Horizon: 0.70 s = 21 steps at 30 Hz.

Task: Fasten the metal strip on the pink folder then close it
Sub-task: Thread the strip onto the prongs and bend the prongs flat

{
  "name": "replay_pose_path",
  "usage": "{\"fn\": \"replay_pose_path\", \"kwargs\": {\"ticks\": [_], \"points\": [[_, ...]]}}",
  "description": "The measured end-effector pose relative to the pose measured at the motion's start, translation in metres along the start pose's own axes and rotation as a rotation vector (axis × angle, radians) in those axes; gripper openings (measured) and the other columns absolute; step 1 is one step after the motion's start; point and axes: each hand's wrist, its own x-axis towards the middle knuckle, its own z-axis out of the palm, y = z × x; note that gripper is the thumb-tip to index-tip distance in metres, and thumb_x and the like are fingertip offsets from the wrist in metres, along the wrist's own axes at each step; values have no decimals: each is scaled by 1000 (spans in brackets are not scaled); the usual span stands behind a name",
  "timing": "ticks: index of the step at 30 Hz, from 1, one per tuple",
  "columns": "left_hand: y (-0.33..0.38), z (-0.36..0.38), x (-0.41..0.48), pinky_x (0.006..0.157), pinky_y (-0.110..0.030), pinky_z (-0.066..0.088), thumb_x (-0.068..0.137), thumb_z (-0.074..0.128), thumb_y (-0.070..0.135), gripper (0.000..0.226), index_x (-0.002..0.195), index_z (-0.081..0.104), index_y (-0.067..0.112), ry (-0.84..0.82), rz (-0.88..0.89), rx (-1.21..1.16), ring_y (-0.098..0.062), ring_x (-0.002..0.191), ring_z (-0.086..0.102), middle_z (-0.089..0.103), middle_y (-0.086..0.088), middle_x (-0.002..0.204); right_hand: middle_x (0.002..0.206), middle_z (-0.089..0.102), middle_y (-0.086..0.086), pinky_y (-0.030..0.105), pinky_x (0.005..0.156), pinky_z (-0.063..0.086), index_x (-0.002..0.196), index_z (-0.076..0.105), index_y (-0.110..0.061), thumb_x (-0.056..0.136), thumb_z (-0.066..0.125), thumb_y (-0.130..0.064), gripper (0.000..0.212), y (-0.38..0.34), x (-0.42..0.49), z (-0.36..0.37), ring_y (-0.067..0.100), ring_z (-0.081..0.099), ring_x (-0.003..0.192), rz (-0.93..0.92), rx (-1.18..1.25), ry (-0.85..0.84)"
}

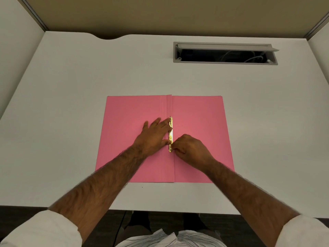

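Under my arms the open pink card folder [135,111] looks matt and smooth, like thin paperboard. Its thin gold metal strip [170,134] is glossy and catches light. The pale grey counter [89,77] has a smooth, matt laminate look. My rolled white sleeves [44,229] look like soft cloth.

Dim warm light, soft shadows, edges bowed.

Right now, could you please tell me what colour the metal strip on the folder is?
Shiny gold, brass-like. The metal strip shows best in the head view, along the open pink folder's centre fold.
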Motion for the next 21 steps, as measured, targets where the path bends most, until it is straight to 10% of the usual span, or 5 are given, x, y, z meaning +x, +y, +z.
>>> {"fn": "replay_pose_path", "kwargs": {"ticks": [21], "points": [[1,1,1,122,-63,12,96,60,40,63,152,37,23,6,0,13,-26,156,9,11,3,170,96,70,8,43,72,53,93,74,-8,93,60,-16,16,-30,-16,46,26,60,86,215,-32,186]]}}
